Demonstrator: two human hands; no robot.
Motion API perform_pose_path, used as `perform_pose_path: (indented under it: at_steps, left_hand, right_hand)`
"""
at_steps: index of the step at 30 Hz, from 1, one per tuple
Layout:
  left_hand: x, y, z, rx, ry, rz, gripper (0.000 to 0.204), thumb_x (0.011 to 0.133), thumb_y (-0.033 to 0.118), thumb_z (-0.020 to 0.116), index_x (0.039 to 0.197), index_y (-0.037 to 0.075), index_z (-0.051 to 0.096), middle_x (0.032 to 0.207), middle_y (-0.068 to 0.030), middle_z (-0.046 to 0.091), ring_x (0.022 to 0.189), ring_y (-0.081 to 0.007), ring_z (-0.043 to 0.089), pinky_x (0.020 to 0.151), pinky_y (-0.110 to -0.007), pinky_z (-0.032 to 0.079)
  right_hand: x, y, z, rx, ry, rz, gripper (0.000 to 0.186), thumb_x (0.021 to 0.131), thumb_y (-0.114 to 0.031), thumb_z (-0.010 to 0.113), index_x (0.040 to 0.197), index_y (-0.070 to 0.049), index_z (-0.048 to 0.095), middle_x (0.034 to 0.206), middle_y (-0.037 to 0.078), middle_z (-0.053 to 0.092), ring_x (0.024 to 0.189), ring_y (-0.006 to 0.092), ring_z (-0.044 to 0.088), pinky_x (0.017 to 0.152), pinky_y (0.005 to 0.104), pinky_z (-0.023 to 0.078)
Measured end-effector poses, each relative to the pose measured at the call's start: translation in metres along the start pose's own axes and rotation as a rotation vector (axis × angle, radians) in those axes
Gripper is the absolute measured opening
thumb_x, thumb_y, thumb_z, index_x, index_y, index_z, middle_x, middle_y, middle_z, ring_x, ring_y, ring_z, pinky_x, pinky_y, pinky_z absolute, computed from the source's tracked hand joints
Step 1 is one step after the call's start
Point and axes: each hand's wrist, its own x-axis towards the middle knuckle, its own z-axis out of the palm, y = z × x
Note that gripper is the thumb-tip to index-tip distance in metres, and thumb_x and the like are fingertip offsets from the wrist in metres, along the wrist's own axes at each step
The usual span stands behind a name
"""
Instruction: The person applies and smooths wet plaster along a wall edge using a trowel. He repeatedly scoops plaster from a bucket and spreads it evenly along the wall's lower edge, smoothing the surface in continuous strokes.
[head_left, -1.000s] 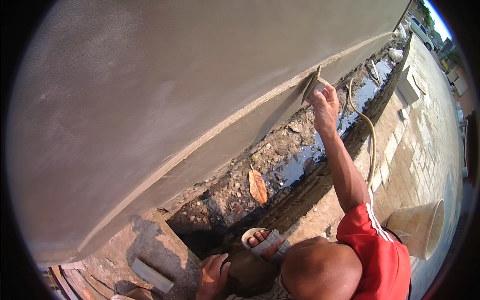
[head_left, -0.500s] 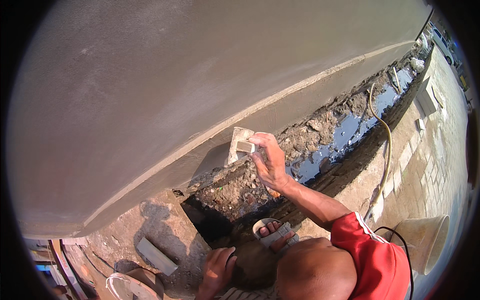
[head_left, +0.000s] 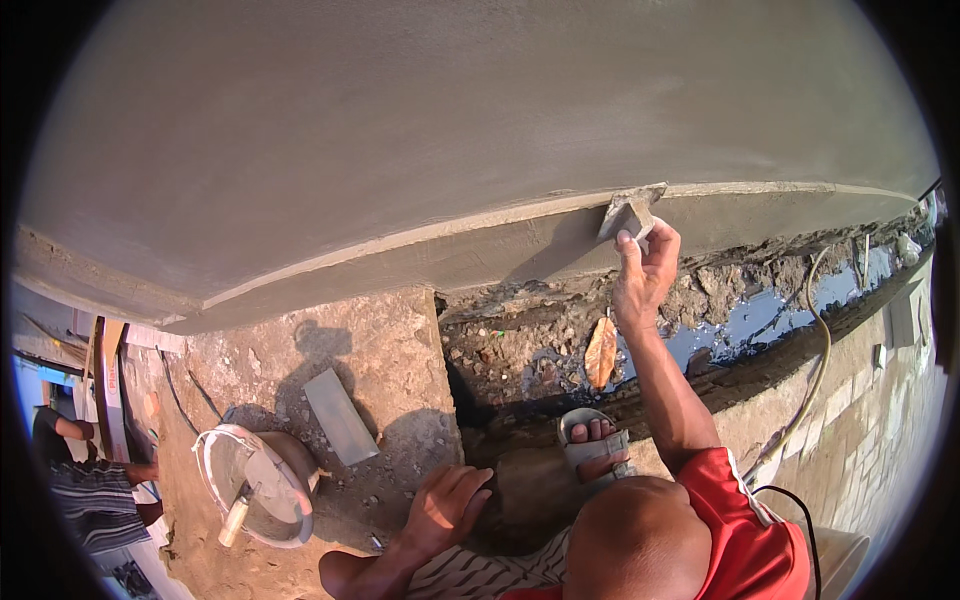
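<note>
Grey rendered wall, hand float at its lower ledge, right of centre.
Right hand clamped on the float's handle, plate apparently meeting the ledge; left hand, well apart at lower centre, fingers bent, grip unclear. Step in hand, judged: smoothing along the ledge. Next move seems to call for a level plate and even pressure. Wet ditch below the wall likely hampers footing; brown leaf in it, sandalled foot nearby. Lower left: bucket with trowel, pale slab beside. Hose curves at right.
</note>
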Motion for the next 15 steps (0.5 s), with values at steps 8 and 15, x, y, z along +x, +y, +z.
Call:
perform_pose_path:
  at_steps: [8, 15]
  left_hand:
    - [-0.033, 0.004, -0.019, 0.065, 0.028, -0.052, 0.031, 0.082, 0.007, 0.07, 0.112, 0.002, 0.062, 0.098, -0.0148, 0.065, 0.089, -0.0342, 0.062, 0.08, -0.044, 0.05]
    - [-0.06, 0.017, -0.03, 0.07, 0.119, -0.068, 0.032, 0.083, 0.012, 0.073, 0.113, 0.007, 0.064, 0.104, -0.0102, 0.064, 0.093, -0.0318, 0.063, 0.085, -0.044, 0.051]
  right_hand:
    - [-0.081, -0.016, 0.124, -0.135, -0.314, -0.141, 0.035, 0.082, 0.003, 0.067, 0.114, 0.001, 0.051, 0.109, 0.019, 0.053, 0.098, 0.0328, 0.056, 0.082, 0.0407, 0.049]
    - [-0.099, -0.068, 0.092, -0.251, -0.719, -0.368, 0.037, 0.083, 0.005, 0.063, 0.119, -0.002, 0.055, 0.104, 0.018, 0.058, 0.1, 0.0356, 0.054, 0.088, 0.0455, 0.045]
